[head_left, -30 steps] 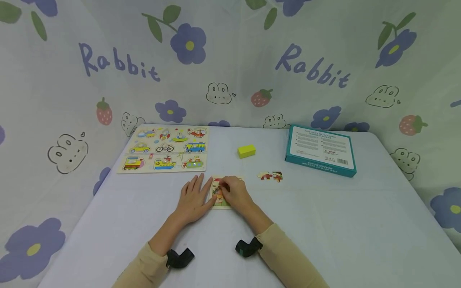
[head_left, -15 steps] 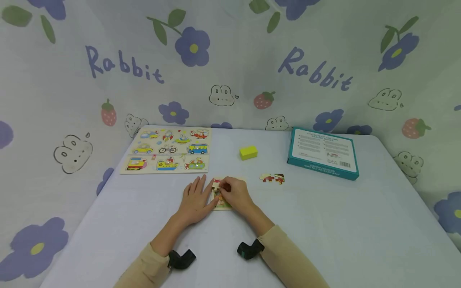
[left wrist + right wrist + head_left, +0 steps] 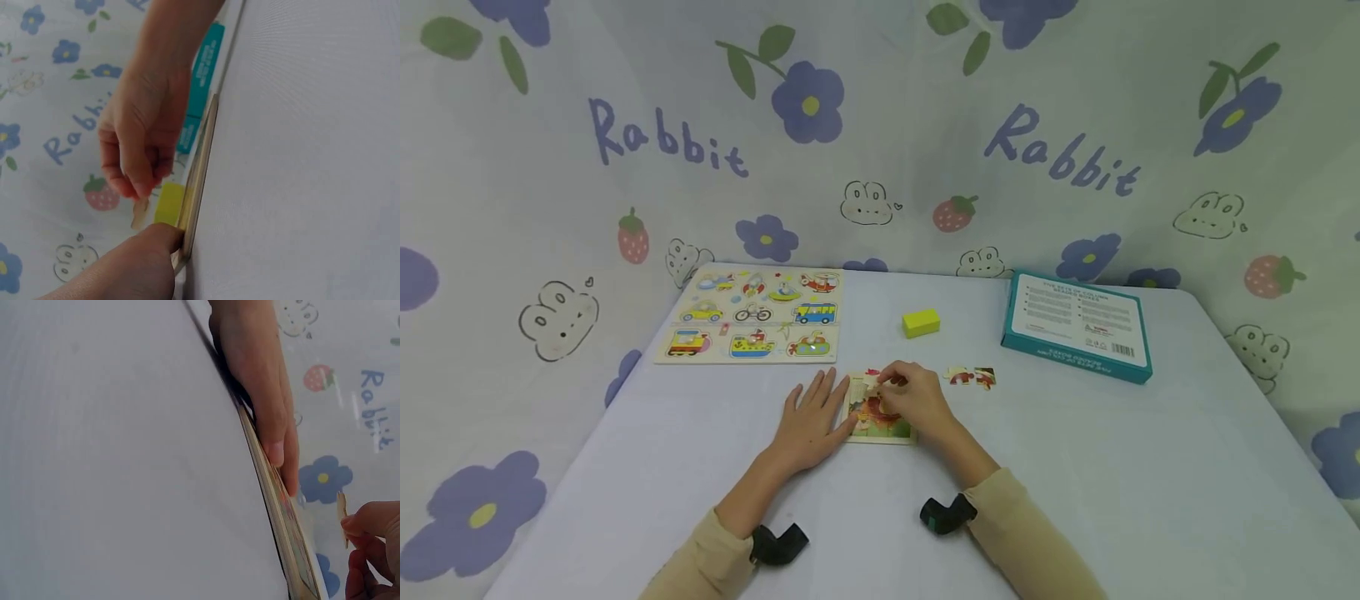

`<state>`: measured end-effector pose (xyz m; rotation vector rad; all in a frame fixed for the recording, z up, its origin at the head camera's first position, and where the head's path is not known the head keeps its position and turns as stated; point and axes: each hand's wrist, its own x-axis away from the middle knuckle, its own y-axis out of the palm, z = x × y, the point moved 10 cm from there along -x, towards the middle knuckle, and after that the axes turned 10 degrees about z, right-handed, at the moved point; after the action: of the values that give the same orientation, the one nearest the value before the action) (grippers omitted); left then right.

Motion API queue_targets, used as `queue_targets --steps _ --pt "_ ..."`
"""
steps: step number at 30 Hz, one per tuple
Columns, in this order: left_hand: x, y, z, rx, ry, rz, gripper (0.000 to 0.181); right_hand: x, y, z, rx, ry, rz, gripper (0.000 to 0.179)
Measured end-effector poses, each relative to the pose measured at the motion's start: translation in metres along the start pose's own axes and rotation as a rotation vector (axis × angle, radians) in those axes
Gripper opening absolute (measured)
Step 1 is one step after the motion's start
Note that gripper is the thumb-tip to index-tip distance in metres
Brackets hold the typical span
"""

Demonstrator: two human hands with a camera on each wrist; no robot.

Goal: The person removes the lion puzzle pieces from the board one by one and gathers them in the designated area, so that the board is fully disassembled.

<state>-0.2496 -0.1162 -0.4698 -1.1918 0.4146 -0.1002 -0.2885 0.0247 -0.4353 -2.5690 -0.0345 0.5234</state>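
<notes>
Head view puts the work between the two hands: a small puzzle board point(image 3: 883, 441) lies flat on the counter point(image 3: 1112, 483), just right of the left hand point(image 3: 808, 425) and partly under the right hand point(image 3: 921, 400). The job looks partly done — coloured picture shows across the lower board, yet at least three pieces are out. One, a thin held piece point(image 3: 342, 519), is pinched between the right hand's thumb and fingertips, clear of the board; two loose pieces point(image 3: 985, 377) lie side by side, near the right hand and beyond it to the right. Those three look like what is left, though the right hand covers part of the board and both wrist views catch it nearly edge-on, so I cannot count the gaps or tell fitted pieces from printed backing. The left hand is spread, fingers straight, holding nothing; its thumb rests on the board's edge and seems to steady it.

Against the frame half a second earlier, the right hand has shifted to the right and slightly away from the person, baring more of the red and green picture — its pinch is kept. The left hand and the loose pieces have hardly changed place.
</notes>
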Motion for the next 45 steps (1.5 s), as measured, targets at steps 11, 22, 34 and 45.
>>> queue_targets --steps 11,22,34,45 --pt "0.002 0.0 0.008 0.077 0.072 -0.013 0.059 -0.006 -0.041 0.016 0.146 -0.056 0.007 0.012" --pt "0.001 0.001 0.012 0.121 0.116 -0.047 0.05 -0.011 -0.078 0.05 0.176 0.016 0.057 0.012" --pt "0.001 0.003 0.014 0.123 0.143 -0.039 0.051 -0.011 -0.092 0.07 0.189 0.0 0.098 0.012" --pt "0.001 0.005 0.012 0.088 0.114 -0.098 0.089 -0.011 -0.07 0.07 0.16 -0.029 0.031 0.011"
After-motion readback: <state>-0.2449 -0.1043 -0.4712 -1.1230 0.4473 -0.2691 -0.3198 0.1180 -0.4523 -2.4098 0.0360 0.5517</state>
